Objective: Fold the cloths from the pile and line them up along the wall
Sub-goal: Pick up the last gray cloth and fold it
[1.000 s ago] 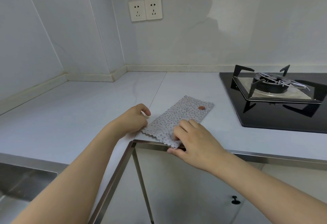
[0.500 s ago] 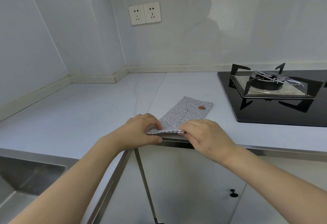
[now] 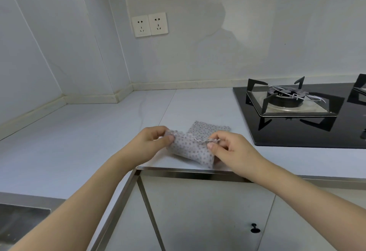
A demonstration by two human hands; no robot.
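A small grey cloth (image 3: pixel 193 148) with a dotted print and scalloped edge lies near the front edge of the pale countertop (image 3: pixel 99 132). Its near end is lifted and curled over toward the far end, which still rests flat on the counter. My left hand (image 3: pixel 152 143) pinches the lifted edge's left corner between thumb and fingers. The right corner of that same edge is pinched by my right hand (image 3: pixel 227 149). No pile of cloths is in view.
A black gas hob (image 3: pixel 297 112) with pan supports sits on the counter to the right. A steel sink (image 3: pixel 17 223) is at the lower left. Two wall sockets (image 3: pixel 149 24) hang above the back corner. Cabinet doors with a knob (image 3: pixel 255 228) lie below the counter.
Both hands took hold of the cloth's near edge, lifted it off the counter and carried it toward the far end, so the flat cloth now curls over itself.
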